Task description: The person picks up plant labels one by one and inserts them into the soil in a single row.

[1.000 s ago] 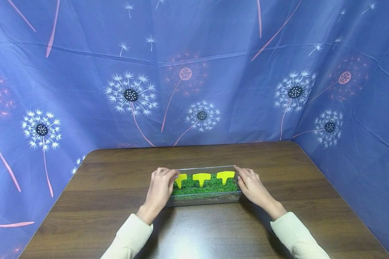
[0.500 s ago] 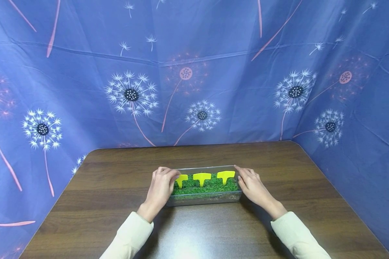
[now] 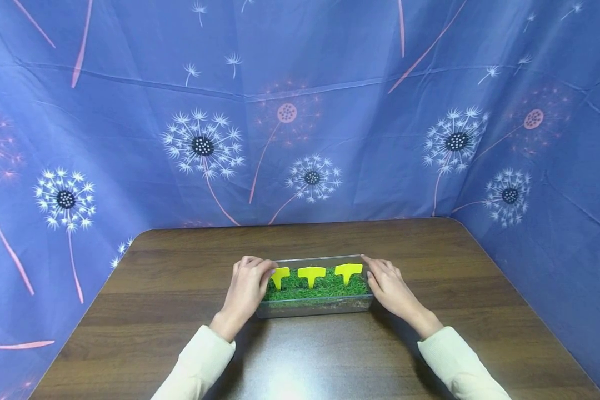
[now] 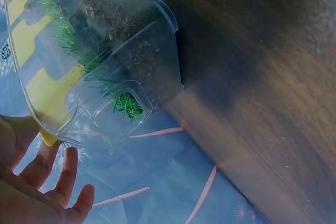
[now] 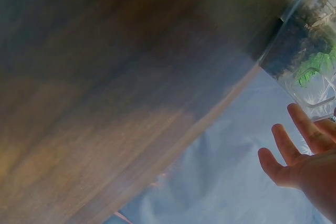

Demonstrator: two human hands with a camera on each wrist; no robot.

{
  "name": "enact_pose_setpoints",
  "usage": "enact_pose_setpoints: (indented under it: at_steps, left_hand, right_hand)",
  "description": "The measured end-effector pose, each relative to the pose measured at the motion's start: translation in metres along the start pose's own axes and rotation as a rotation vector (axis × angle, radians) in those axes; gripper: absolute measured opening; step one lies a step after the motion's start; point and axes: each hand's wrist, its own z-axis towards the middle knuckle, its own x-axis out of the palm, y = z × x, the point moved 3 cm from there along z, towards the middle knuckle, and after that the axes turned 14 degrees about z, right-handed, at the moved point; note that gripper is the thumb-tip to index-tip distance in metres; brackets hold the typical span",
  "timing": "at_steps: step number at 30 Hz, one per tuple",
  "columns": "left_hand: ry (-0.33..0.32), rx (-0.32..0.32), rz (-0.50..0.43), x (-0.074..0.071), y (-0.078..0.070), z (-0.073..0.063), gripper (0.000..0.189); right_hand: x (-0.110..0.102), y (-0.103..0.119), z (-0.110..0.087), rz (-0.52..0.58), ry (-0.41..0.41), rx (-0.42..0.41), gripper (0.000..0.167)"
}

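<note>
A clear plastic container (image 3: 315,307) stands on the table, with green grass growing from brown soil. Three yellow T-shaped plant labels rise from the grass: a left label (image 3: 280,276), a middle label (image 3: 311,275) and a right label (image 3: 348,271). My left hand (image 3: 247,286) is at the left end, thumb and finger pinching the corner of the left label by the rim; its other fingers spread loosely in the left wrist view. My right hand (image 3: 391,289) rests against the right end, index finger straight along the rim to the back corner, thumb near the front.
The brown wooden table (image 3: 180,266) extends around the container on every side. Behind it and along both sides hangs a blue cloth (image 3: 370,139) printed with dandelions. Pale sleeves cover both forearms.
Almost nothing differs; the left hand has shifted very slightly, still at the left label. The right hand and the container keep their places.
</note>
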Motion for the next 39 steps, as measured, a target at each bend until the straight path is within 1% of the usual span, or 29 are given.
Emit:
enact_pose_setpoints:
  at_steps: [14, 20, 23, 30, 34, 39]
  left_hand:
    - [0.005, -0.004, 0.014, -0.0019, 0.0021, -0.0015, 0.008]
    - [-0.001, 0.003, 0.021, -0.0071, 0.0027, 0.0010, 0.011]
    - [0.009, 0.010, 0.018, -0.0089, 0.0022, 0.0021, 0.012]
    - [0.046, 0.008, 0.028, -0.0061, 0.0032, 0.0001, 0.013]
    - [0.037, 0.008, 0.031, -0.0050, 0.0042, -0.0003, 0.013]
    - [0.026, 0.026, 0.026, -0.0039, 0.0044, -0.0003, 0.013]
  right_hand:
    - [-0.0001, 0.0008, -0.0003, 0.006, -0.003, 0.013, 0.043]
    - [0.0002, 0.0000, -0.0007, 0.012, -0.009, 0.007, 0.043]
    - [0.0006, -0.0004, -0.0009, 0.011, -0.014, 0.008, 0.043]
    - [0.0008, 0.0001, -0.0011, 0.012, -0.017, -0.003, 0.042]
    - [0.0004, 0.0004, -0.0013, 0.009, -0.014, 0.005, 0.042]
    - [0.0002, 0.0000, -0.0011, 0.005, -0.009, 0.015, 0.043]
